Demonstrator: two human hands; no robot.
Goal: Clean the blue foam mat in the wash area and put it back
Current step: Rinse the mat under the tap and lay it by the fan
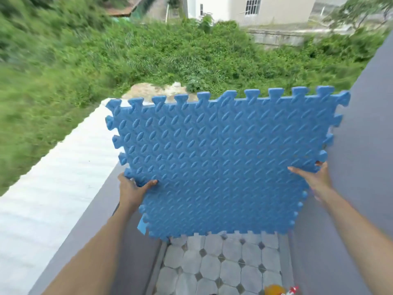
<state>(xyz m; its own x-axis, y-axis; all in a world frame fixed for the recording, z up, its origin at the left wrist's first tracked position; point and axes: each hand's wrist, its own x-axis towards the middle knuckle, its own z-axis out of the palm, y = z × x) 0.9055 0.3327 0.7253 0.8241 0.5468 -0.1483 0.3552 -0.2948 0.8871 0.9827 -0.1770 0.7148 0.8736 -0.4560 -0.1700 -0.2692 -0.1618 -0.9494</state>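
1. I see the left hand (133, 188) gripping the blue foam mat's (223, 162) lower left edge, thumb curled over the textured front and fingers hidden behind it.
2. The mat hangs upright between both hands, raised above the grey ledge (100, 220), with its jigsaw-toothed edges free and the tiled floor (221, 269) below.
3. The right hand (316, 177) pinches the right edge, thumb laid flat across the front and fingers wrapped behind.
4. Green vegetation (148, 60) lies beyond.

blue foam mat (223, 165), upright, interlocking edges
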